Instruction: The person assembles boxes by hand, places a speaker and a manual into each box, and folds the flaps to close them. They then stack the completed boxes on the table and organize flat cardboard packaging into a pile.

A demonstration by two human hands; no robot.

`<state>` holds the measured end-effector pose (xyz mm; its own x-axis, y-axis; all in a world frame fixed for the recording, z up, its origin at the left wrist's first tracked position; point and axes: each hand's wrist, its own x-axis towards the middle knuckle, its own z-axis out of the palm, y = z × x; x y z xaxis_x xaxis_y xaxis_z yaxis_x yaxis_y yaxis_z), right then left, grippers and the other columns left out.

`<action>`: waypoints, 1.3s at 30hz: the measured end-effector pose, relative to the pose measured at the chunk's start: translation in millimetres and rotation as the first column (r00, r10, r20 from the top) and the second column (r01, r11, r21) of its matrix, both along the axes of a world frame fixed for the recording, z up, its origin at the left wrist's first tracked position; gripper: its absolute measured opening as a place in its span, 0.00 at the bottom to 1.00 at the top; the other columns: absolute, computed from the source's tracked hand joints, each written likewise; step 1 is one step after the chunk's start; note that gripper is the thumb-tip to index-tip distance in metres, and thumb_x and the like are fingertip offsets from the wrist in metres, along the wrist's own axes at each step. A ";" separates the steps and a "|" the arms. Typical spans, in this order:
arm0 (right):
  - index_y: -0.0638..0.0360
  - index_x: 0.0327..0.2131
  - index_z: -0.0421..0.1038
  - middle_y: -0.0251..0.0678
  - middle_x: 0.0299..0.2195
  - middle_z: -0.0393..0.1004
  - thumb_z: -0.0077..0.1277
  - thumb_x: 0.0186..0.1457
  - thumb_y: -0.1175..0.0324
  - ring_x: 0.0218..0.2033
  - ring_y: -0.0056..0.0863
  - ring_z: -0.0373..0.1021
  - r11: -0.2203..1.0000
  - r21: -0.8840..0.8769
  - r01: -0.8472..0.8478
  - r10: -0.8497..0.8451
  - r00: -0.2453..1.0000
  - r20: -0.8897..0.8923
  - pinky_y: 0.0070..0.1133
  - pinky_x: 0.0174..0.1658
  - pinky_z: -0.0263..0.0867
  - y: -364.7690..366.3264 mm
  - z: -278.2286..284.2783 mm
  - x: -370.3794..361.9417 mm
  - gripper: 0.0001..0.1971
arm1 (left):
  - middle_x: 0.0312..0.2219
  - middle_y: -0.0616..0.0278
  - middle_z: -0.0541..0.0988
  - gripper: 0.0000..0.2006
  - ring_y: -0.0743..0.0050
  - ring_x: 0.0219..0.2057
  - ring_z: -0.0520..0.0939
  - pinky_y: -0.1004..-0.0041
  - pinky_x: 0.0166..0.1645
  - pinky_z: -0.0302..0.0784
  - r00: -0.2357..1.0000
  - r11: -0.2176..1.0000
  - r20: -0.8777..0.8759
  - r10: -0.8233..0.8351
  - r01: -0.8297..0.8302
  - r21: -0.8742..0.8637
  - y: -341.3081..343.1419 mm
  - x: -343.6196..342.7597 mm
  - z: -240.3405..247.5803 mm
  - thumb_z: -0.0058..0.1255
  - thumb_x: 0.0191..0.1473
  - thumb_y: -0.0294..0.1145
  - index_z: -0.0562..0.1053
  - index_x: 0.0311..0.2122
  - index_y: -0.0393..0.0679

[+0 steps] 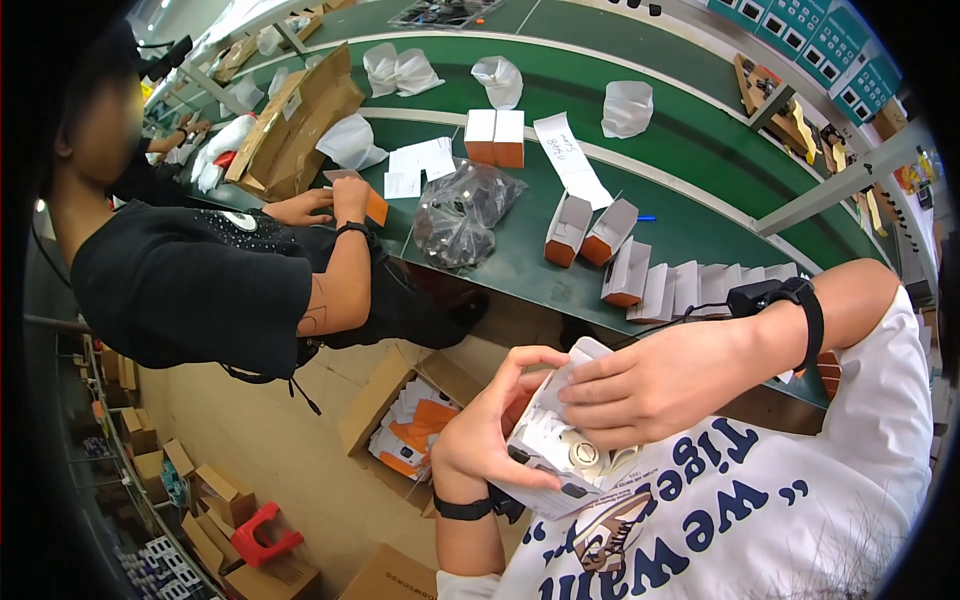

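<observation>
Close to my chest, my left hand [482, 432] grips a small open white box [575, 497], with the thumb on one side and the fingers round the other. A round cream-coloured part [584, 455], which looks like a coiled cable, shows inside the opening. My right hand [650, 385] lies across the same box, its fingers together and bent over the raised flap; its thumb is hidden. On the green bench beyond, a row of open small boxes [655, 294] stands near my right forearm. Two more open boxes [569, 228] with orange sides are just past them.
A co-worker [200, 280] stands at the left, hands on an orange box [376, 208]. The green workbench [520, 275] also bears a clear bag of dark parts [465, 215], closed boxes [495, 138] and a paper sheet [573, 160]. A carton [365, 408] of flattened packaging and a red stool [266, 535] are on the floor.
</observation>
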<state>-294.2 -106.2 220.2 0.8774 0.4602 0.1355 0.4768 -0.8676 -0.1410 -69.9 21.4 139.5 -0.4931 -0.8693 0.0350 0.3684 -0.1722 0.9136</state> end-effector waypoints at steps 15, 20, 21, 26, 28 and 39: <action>0.62 0.49 0.77 0.36 0.52 0.77 0.48 0.57 0.64 0.61 0.33 0.67 0.979 -0.206 0.015 -0.016 1.000 -0.005 0.37 0.70 0.51 1.7 6.5 -4.9 0.19 | 0.56 0.51 0.72 0.57 0.70 0.56 0.73 0.70 0.61 0.68 0.996 0.996 0.005 0.089 -0.089 0.000 2.0 -0.6 6.1 0.80 0.29 0.24 0.54 0.65 0.41; 0.59 0.41 0.80 0.32 0.45 0.79 0.52 0.54 0.65 0.58 0.33 0.69 0.967 -0.248 0.064 -0.065 0.998 0.003 0.38 0.71 0.48 4.8 2.8 -3.5 0.14 | 0.55 0.51 0.72 0.58 0.69 0.56 0.74 0.69 0.61 0.68 0.982 0.991 0.131 0.134 -0.132 -0.023 4.2 -2.8 13.5 0.80 0.27 0.24 0.54 0.64 0.40; 0.59 0.41 0.80 0.33 0.44 0.79 0.52 0.54 0.65 0.58 0.34 0.69 0.974 -0.214 0.073 -0.062 0.996 0.058 0.38 0.71 0.48 2.6 1.7 -2.8 0.14 | 0.55 0.50 0.72 0.58 0.68 0.56 0.74 0.68 0.61 0.69 0.976 0.986 0.139 0.167 -0.162 -0.047 5.8 -2.7 13.7 0.80 0.26 0.24 0.54 0.64 0.40; 0.59 0.38 0.81 0.35 0.42 0.80 0.54 0.51 0.66 0.55 0.37 0.71 0.981 -0.169 0.099 -0.050 0.961 0.274 0.40 0.72 0.50 -15.5 13.3 3.1 0.13 | 0.54 0.48 0.73 0.58 0.64 0.55 0.76 0.66 0.59 0.72 0.942 0.943 0.062 0.331 -0.328 -0.059 12.9 -1.3 18.9 0.81 0.26 0.24 0.55 0.63 0.40; 0.58 0.36 0.82 0.35 0.42 0.80 0.54 0.50 0.65 0.55 0.36 0.71 0.978 -0.192 0.079 -0.034 0.973 0.227 0.40 0.72 0.48 -17.6 12.4 2.5 0.12 | 0.54 0.47 0.73 0.57 0.63 0.55 0.77 0.65 0.59 0.73 0.923 0.927 0.085 0.374 -0.372 -0.045 10.8 -1.4 21.8 0.81 0.26 0.24 0.55 0.63 0.39; 0.64 0.52 0.76 0.36 0.55 0.76 0.50 0.53 0.66 0.64 0.34 0.63 0.912 -0.407 0.055 -0.083 0.995 -0.050 0.40 0.75 0.45 -17.8 8.3 -0.7 0.23 | 0.55 0.48 0.72 0.56 0.64 0.57 0.75 0.65 0.61 0.71 0.934 0.952 0.193 0.300 -0.280 -0.123 -9.8 -7.0 19.4 0.79 0.28 0.22 0.55 0.64 0.39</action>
<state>-294.9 -124.1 228.5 0.9095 0.4015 -0.1074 0.4154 -0.8871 0.2013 -76.9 11.6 158.8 -0.2248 -0.9733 0.0461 0.1908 0.0024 0.9816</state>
